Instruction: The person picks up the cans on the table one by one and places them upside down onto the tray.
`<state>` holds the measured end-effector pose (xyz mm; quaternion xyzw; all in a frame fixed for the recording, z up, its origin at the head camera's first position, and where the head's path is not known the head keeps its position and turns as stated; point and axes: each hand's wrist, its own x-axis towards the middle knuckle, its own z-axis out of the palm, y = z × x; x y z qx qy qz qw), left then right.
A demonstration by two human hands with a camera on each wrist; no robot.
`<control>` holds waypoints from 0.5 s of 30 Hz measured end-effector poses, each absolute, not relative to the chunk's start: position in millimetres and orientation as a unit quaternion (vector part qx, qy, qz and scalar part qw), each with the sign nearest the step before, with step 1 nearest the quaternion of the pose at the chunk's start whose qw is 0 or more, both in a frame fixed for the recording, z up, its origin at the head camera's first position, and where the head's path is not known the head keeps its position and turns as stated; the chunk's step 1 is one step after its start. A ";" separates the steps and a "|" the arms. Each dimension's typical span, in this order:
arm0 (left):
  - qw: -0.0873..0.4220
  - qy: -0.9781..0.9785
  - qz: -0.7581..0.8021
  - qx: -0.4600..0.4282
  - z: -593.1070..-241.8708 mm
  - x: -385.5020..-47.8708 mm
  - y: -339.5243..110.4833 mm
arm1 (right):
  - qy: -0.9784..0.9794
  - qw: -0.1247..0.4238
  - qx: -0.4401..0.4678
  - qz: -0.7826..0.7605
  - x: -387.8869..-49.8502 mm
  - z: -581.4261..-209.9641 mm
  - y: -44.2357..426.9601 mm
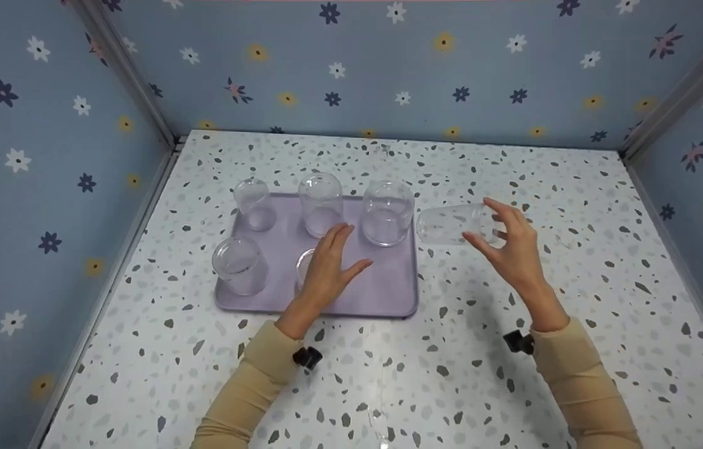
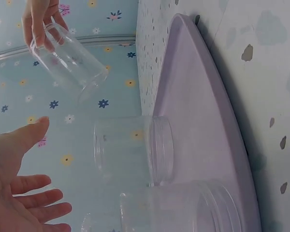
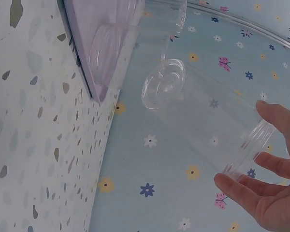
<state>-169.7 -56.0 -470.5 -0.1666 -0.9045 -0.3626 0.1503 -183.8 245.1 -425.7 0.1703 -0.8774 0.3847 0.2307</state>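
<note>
My right hand (image 1: 516,252) grips a clear plastic jar (image 1: 451,224) by its ridged rim end, thumb and fingers spread round it. This jar is tipped on its side in the air, its base pointing left toward the lilac tray (image 1: 376,299). Over the tray's middle, my left hand (image 1: 325,268) hovers with fingers extended and thumb apart, holding nothing. Beneath it a clear jar (image 1: 303,265) is mostly hidden. At the tray's back right stands a clear jar (image 1: 387,215), close to the held one's base. The left wrist view also catches the right hand (image 2: 41,21) with its jar.
Other clear containers stand on the tray: one at back middle (image 1: 320,199), a smaller one at back left (image 1: 251,199), and one at front left (image 1: 237,262). Speckled white tabletop (image 1: 451,374) surrounds the tray. Flowered blue panels (image 1: 363,68) wall the back and both sides.
</note>
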 end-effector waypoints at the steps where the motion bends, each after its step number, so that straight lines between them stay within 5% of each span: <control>1: 0.149 -0.902 -0.369 -0.169 -470.9 -170.0 -54.9 | -0.876 0.230 0.173 0.388 -183.3 -426.3 243.5; 15: 0.129 -0.846 -0.470 -0.215 -476.8 -171.7 -38.9 | -0.850 0.204 0.177 0.452 -169.9 -425.0 219.1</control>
